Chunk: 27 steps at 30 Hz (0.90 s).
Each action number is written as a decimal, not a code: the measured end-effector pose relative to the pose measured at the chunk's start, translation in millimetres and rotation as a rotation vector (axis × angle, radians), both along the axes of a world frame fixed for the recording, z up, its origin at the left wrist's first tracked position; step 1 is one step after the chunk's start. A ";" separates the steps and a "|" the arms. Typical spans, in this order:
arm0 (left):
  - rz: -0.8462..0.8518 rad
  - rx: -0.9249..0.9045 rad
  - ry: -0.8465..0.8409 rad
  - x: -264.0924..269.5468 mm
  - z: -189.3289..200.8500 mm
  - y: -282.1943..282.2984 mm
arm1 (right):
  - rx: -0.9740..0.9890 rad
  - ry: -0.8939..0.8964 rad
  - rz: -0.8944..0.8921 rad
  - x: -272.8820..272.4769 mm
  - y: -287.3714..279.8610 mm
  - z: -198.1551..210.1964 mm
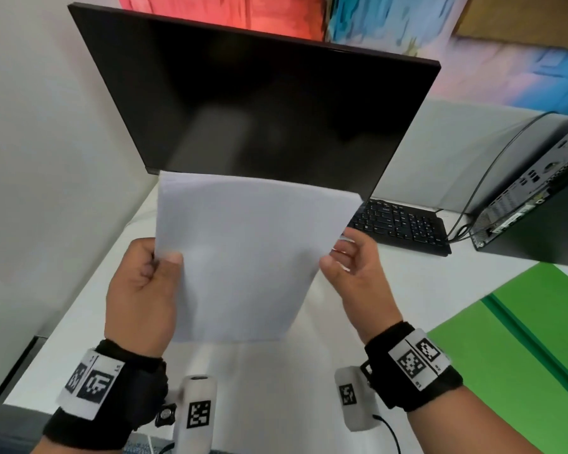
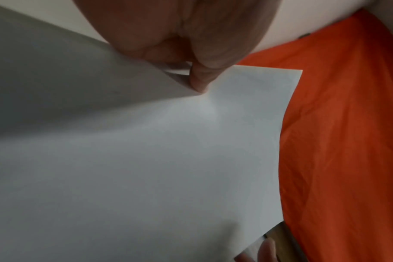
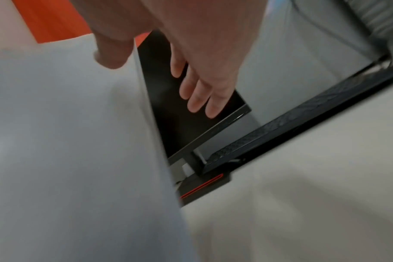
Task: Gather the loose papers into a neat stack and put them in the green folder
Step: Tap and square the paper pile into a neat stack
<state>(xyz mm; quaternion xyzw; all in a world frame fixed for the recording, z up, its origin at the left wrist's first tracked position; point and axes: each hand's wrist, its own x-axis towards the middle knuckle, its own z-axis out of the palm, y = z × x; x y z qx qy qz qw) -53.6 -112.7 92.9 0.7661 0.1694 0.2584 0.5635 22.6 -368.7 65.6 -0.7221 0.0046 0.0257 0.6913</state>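
A thin stack of white papers (image 1: 243,257) stands upright over the white desk (image 1: 259,381), its lower edge near the surface. My left hand (image 1: 161,260) grips the stack's left edge, thumb on the front and fingers curled behind. My right hand (image 1: 336,253) is at the right edge: the thumb touches the papers (image 3: 67,141), while the fingers (image 3: 198,99) stay straight and apart behind them. In the left wrist view my thumb (image 2: 200,83) presses on the sheets (image 2: 168,168). The green folder (image 1: 505,355) lies open on the desk at the lower right.
A dark monitor (image 1: 259,103) stands just behind the papers. To the right of it are a black keyboard (image 1: 400,224) and a computer case (image 1: 538,208) with cables (image 1: 473,198). A white wall runs along the left side.
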 end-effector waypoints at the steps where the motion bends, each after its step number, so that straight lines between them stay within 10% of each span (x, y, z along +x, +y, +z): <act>1: -0.003 -0.046 -0.010 0.3 -3.8 -0.9 | 0.089 0.032 0.064 -2.6 6.5 0.2; 18: -0.090 -0.490 0.132 -8.0 -55.3 -7.0 | 0.011 0.165 0.087 -21.0 28.1 -19.2; 27: -0.060 0.041 -0.167 2.6 0.8 -0.9 | -0.173 -0.389 0.007 -22.7 27.4 19.3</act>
